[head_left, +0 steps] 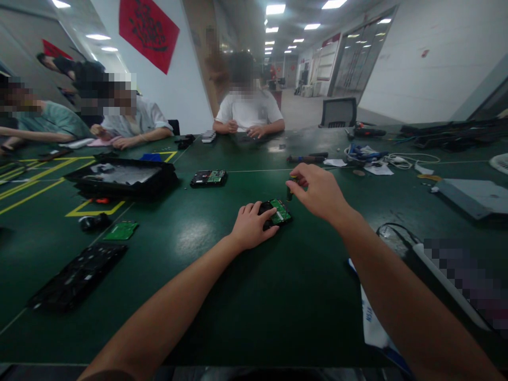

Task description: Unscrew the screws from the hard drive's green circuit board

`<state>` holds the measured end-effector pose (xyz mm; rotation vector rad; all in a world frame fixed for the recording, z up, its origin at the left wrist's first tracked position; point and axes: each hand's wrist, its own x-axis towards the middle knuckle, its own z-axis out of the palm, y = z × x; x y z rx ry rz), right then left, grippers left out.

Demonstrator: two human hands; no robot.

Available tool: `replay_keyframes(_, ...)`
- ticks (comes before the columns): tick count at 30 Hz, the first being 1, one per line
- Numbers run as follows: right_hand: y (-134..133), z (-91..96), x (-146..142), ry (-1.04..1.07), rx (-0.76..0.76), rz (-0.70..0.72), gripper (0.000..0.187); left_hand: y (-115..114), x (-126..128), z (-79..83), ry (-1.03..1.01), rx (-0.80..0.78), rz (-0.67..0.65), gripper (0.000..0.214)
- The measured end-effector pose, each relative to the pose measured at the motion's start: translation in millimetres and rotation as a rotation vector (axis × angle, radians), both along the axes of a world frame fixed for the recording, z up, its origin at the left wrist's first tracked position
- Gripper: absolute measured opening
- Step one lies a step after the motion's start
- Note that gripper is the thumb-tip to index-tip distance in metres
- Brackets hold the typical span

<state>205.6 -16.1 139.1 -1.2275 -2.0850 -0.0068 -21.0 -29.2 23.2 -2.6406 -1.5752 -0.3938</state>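
A small black hard drive (279, 213) with a green circuit board on top lies on the dark green table (222, 296) in front of me. My left hand (252, 226) rests on its left side, fingers curled over it and holding it down. My right hand (317, 190) hovers just right of the drive, fingers pinched round the handle of a small dark screwdriver (290, 191) that points down toward the board.
A second hard drive (208, 178) lies further back. A black tray (121, 177), a loose green board (121, 230) and a black panel (77, 276) lie left. Cables and tools (369, 156) and a grey case (472, 194) sit right. Other people sit at the far edge.
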Motion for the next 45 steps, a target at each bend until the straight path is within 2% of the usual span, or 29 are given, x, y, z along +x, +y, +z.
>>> replay_keyframes(7,2.2,-2.8,0.0,0.042,-0.038,-0.002,0.015,0.0,0.7,0.0,-0.008,-0.006,0.004,0.061)
replay_keyframes(13,0.5,0.9,0.1,-0.023,0.010,0.020,0.015,0.2,0.4,-0.7,-0.009,0.002,0.005,0.062)
replay_keyframes(20,4.5,-4.9,0.9,0.105,-0.048,-0.026,0.017,0.6,0.6,-1.2,-0.006,0.001,0.001,0.062)
replay_keyframes(26,1.9,-4.1,-0.7,0.025,0.010,0.005,0.013,0.6,0.7,-0.8,-0.007,-0.007,0.001,0.062)
replay_keyframes(31,3.6,-6.3,-0.2,0.076,-0.042,0.033,0.017,-0.2,0.4,-0.4,-0.005,-0.001,-0.002,0.061)
replay_keyframes(38,3.5,-3.0,2.0,0.011,-0.010,0.025,0.013,-0.2,0.6,-1.9,-0.011,0.018,-0.004,0.061)
replay_keyframes(45,8.9,-8.6,3.0,0.143,-0.055,-0.026,0.017,0.0,-0.6,-1.0,-0.011,0.011,-0.011,0.062)
